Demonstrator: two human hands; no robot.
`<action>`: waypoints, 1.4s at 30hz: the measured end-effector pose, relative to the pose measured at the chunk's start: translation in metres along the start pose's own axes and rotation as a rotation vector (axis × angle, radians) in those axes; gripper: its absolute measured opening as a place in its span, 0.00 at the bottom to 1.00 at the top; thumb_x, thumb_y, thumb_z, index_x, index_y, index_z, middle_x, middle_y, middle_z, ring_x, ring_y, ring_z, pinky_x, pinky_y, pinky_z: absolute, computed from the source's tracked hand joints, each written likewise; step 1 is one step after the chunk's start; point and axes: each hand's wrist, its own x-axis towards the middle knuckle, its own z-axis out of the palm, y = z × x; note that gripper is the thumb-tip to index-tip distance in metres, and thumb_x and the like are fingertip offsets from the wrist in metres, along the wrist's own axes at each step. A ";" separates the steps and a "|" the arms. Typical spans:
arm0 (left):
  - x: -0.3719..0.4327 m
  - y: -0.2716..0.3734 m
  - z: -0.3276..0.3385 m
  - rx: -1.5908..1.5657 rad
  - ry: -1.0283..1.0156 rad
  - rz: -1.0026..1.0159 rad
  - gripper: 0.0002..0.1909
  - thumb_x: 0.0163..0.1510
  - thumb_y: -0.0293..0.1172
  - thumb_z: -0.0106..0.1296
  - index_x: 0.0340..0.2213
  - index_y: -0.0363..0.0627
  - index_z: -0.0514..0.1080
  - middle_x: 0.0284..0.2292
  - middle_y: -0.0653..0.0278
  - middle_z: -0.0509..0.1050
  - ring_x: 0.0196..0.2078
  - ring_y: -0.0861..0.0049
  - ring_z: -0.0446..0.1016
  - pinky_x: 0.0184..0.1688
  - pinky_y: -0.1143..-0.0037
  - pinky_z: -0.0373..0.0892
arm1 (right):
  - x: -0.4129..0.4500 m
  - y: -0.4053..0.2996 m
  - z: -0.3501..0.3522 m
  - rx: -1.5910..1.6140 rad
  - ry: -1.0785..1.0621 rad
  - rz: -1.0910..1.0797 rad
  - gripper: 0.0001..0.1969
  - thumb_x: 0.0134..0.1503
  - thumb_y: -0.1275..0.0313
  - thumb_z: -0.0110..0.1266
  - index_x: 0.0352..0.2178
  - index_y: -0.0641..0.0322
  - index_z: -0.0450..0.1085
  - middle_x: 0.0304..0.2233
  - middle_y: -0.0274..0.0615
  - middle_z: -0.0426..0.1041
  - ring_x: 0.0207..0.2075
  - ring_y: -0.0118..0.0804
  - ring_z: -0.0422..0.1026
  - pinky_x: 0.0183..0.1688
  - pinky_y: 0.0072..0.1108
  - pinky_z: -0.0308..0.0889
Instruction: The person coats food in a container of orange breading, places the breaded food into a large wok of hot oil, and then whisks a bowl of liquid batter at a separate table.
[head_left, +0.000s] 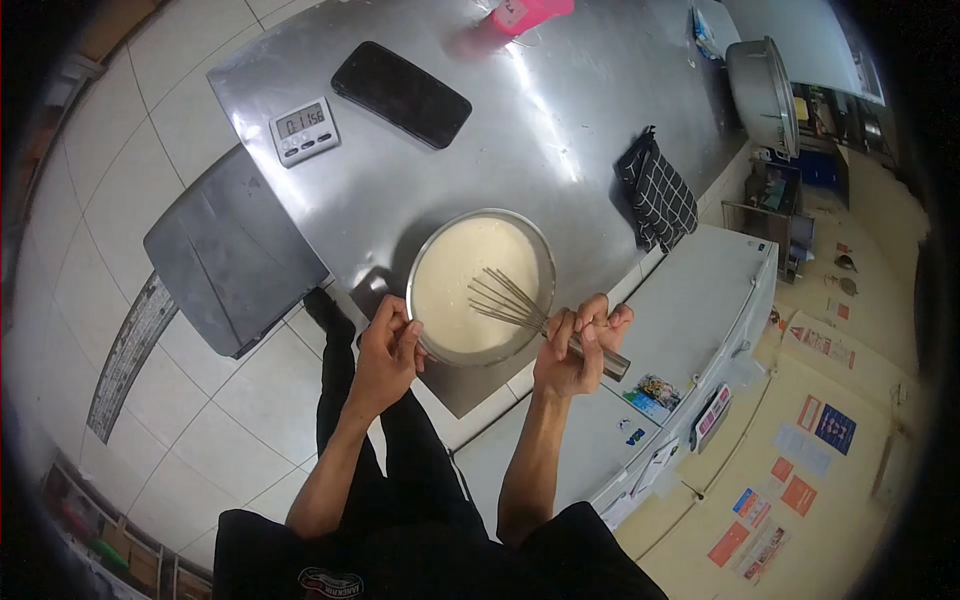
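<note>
A round metal mixing bowl (547, 262) stands near the corner of the stainless steel table. Pale, creamy batter (457, 277) fills much of it. On the bowl's left rim my left hand (390, 349) has its grip, thumb at the edge and fingers around the outside. My right hand (577, 345) is closed around the metal handle of a balloon whisk (517, 304). The whisk slants over the right side of the bowl, and its wires meet the batter; how deep they reach is hard to tell.
A digital timer (304, 131) and a black smartphone (401, 94) lie on the steel table (360, 195). Farther back are a pink container (517, 19), a checked cloth item (660, 199) and a large pot (757, 97). A grey lidded bin (232, 247) stands left, a white refrigerator (697, 292) right.
</note>
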 end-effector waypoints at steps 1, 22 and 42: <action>0.000 0.001 0.001 -0.011 0.029 0.009 0.05 0.60 0.25 0.42 0.33 0.40 0.57 0.20 0.66 0.68 0.17 0.87 0.66 0.20 0.84 0.63 | -0.001 0.000 -0.001 -0.004 -0.003 0.003 0.16 0.52 0.79 0.46 0.36 0.55 0.48 0.24 0.42 0.60 0.09 0.22 0.52 0.15 0.16 0.53; 0.000 -0.007 0.004 0.036 0.033 0.053 0.06 0.60 0.24 0.41 0.31 0.41 0.56 0.19 0.66 0.67 0.17 0.87 0.67 0.19 0.82 0.66 | -0.010 0.010 0.020 -0.564 -0.329 -0.277 0.18 0.59 0.73 0.46 0.17 0.58 0.50 0.11 0.33 0.57 0.12 0.23 0.53 0.16 0.17 0.50; -0.004 -0.009 0.017 -0.003 -0.030 0.050 0.05 0.61 0.25 0.39 0.33 0.40 0.55 0.23 0.63 0.69 0.21 0.85 0.70 0.21 0.83 0.67 | 0.005 0.023 0.021 -0.560 -0.154 -0.246 0.18 0.56 0.73 0.50 0.16 0.58 0.51 0.11 0.30 0.54 0.12 0.22 0.52 0.15 0.16 0.50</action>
